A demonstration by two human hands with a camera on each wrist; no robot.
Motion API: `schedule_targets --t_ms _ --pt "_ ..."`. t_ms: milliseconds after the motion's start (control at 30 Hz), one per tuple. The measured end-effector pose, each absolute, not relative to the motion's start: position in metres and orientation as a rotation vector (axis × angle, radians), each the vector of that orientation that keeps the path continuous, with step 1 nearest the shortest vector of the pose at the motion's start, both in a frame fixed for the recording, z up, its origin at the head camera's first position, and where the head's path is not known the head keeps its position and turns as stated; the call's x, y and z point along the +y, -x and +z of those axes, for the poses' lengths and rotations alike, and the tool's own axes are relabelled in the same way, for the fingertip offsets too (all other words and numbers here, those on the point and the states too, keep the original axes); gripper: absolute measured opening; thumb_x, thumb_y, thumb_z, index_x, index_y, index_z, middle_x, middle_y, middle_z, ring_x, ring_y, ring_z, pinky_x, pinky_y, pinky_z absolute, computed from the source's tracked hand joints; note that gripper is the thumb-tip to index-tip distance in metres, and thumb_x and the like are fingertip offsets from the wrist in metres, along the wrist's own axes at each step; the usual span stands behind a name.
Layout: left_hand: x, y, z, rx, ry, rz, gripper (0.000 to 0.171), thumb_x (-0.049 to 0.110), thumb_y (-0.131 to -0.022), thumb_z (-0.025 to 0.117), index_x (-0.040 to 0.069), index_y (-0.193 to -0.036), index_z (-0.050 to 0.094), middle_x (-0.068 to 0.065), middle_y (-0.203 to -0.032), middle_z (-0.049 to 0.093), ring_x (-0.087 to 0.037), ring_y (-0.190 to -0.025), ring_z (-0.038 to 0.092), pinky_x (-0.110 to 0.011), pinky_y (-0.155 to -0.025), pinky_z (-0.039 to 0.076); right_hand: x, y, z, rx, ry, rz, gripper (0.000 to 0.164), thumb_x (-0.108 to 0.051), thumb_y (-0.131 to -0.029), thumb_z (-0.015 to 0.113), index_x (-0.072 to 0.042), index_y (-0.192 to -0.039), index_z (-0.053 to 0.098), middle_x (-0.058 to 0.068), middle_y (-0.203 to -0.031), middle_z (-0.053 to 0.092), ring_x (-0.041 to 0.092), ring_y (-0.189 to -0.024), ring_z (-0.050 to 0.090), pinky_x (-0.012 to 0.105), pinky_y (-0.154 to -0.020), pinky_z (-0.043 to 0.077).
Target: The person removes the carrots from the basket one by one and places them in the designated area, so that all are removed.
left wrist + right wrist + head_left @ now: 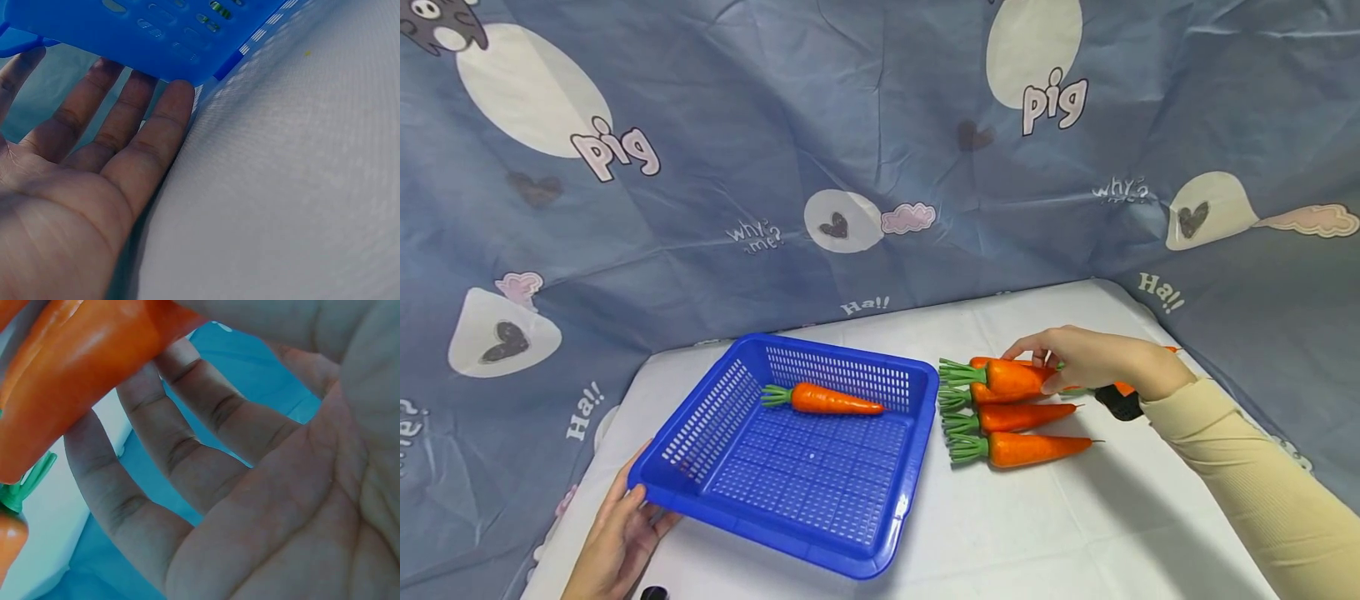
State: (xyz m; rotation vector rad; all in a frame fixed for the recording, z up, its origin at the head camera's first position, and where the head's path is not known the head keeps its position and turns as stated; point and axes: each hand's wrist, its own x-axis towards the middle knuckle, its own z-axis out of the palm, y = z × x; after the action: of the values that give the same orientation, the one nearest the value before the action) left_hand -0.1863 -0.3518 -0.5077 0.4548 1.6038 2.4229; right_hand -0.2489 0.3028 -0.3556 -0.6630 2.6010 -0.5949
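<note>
A blue plastic basket (pixel 812 533) with slotted walls stands at the centre left, one orange carrot (pixel 835 400) with a green top lying inside it. My left hand (pixel 625 533) holds the basket's near left corner, thumb at the rim and the other fingers against the outside wall (pixel 137 44). To the right of the basket, several carrots lie in a stack, green tops toward it. My right hand (pixel 1075 362) pinches the upper carrot (pixel 1015 379) between thumb and fingers. In the right wrist view, that carrot (pixel 94 369) lies across my fingertips.
Below the pinched carrot are a middle carrot (pixel 1026 417) and a front carrot (pixel 1037 450). More orange shows behind my right wrist, including a carrot tip (pixel 1172 348). A blue-grey printed cloth (pixel 880 167) hangs behind the white tabletop (pixel 985 533).
</note>
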Motion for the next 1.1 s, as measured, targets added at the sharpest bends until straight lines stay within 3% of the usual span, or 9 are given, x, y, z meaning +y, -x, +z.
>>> schedule_targets --t_ms 200,400,733,1100 --pt "-0.35 0.189 -0.506 1.527 -0.527 2.427 0.058 0.007 -0.117 0.02 0.033 -0.166 0.038 0.007 -0.154 0.063 -0.013 -0.132 0.068 -0.035 -0.103 0.06 0.309 0.247 -0.358 2.612 0.643 -0.593 0.061 -0.006 -0.091 0.084 -0.017 -0.147 0.063 0.007 -0.115 0.068 0.028 -0.112 0.069 0.047 -0.094 0.058" --pt "-0.348 0.19 -0.505 1.505 -0.537 2.432 0.059 0.007 -0.116 0.019 0.032 -0.166 0.038 0.006 -0.153 0.063 -0.013 -0.132 0.068 -0.036 -0.103 0.06 0.322 0.241 -0.36 2.591 0.578 -0.647 0.059 -0.001 -0.094 0.078 -0.018 -0.148 0.062 0.007 -0.115 0.065 0.022 -0.092 0.066 0.032 -0.071 0.055" --pt "-0.346 0.189 -0.506 1.535 -0.501 2.446 0.057 0.008 -0.117 0.021 0.032 -0.165 0.04 0.006 -0.151 0.065 -0.013 -0.129 0.07 -0.036 -0.101 0.061 0.354 0.228 -0.368 2.643 0.525 -0.651 0.058 0.001 -0.088 0.082 -0.011 -0.143 0.066 -0.001 -0.097 0.06 0.016 -0.091 0.056 0.025 -0.074 0.046" --pt "-0.352 0.185 -0.508 1.604 -0.398 2.442 0.055 0.011 -0.117 0.024 0.037 -0.162 0.043 0.008 -0.147 0.067 -0.012 -0.126 0.071 -0.036 -0.098 0.062 0.412 0.202 -0.386 2.694 0.403 -0.689 0.059 -0.002 -0.085 0.085 -0.002 -0.14 0.065 0.007 -0.112 0.065 0.02 -0.102 0.066 0.025 -0.076 0.055"
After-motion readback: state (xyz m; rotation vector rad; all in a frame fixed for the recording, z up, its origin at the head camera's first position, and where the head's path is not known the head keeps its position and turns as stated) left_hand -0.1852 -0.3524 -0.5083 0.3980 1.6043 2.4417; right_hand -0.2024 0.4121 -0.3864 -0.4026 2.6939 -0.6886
